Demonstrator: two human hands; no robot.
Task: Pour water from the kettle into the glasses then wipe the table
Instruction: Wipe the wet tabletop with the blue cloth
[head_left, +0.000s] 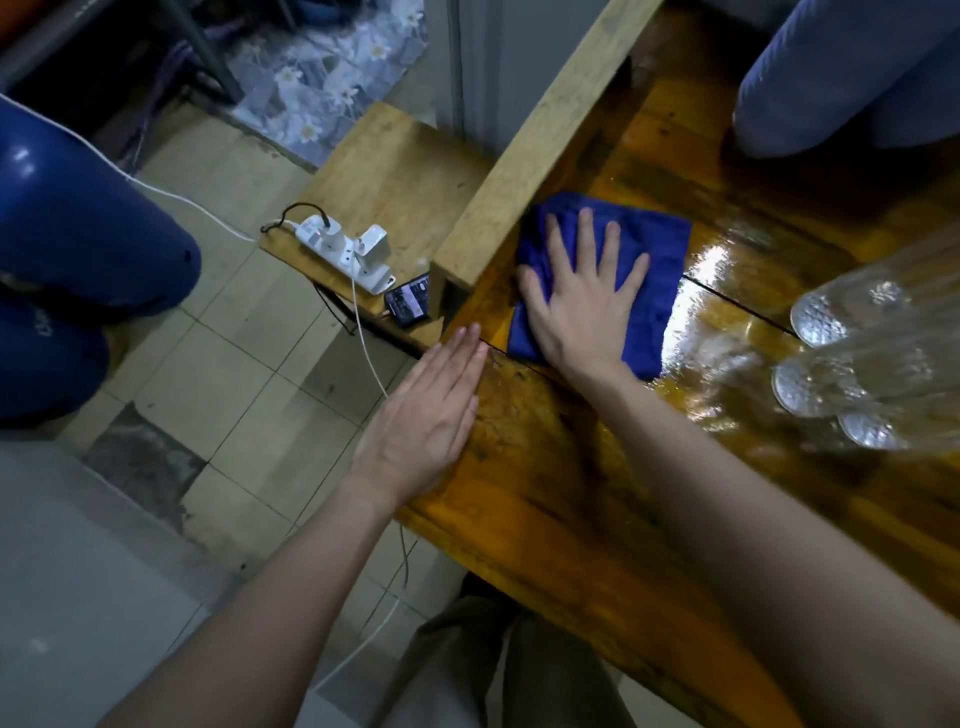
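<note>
The floor (234, 364) is made of pale square tiles, and a shiny brown wooden table (571, 493) stands on it. The table top looks wet and bright near the middle. A blue cloth (660, 244) lies flat on the table, close to its far left edge. The right hand (582, 306) lies on top of the cloth with its fingers straight and spread wide, pressing it down on the wood. The left hand (421, 415) is flat too, with its fingers straight and close together. It rests on the left edge of the table, just beside the cloth, and holds nothing. Clear glasses (826, 317) stand on the right side of the table, well apart from the cloth. They look blurry, so I cannot tell how much water is in them. A pale wooden beam (530, 156) runs along the far side of the cloth. Next to the table is a small wooden stand (384, 171). On it sit a white power strip (343, 252) and a dark phone (410, 304). A white cable (363, 322) hangs down from the strip to the floor.
</note>
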